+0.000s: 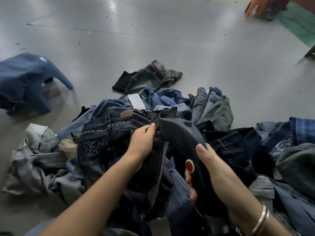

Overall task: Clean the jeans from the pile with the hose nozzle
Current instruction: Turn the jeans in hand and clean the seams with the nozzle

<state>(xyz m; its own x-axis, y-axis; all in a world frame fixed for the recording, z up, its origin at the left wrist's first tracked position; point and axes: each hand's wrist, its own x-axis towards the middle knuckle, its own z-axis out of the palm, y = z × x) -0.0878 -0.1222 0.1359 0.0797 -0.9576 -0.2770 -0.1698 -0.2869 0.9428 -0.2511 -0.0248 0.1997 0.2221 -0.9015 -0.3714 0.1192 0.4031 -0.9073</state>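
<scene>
Your right hand (213, 169) is wrapped round the handle of the nozzle (184, 138) — thumb on top just past the red button (190, 165), fingers curled underneath. The nozzle's long axis runs from your right hand up and to the left, its curved head ending right at the fingertips of your left hand (143, 142). That hand is closed on a fold of dark jeans (153, 167), pinching the cloth near its frayed edge and holding it up off the pile (170, 133).

The relation that matters: the gripped jeans lie directly left of the nozzle and below its head, touching it, with the leg hanging down toward you between your forearms. So the head is already at the cloth; my guess is the next pass runs along that leg, down toward you, with the left hand keeping the fabric taut.

The pile spreads on the floor (153, 40) in front of you and to both sides. One more pair (150, 77) lies apart beyond it — a blue stool (25, 79) stands off to the left.
</scene>
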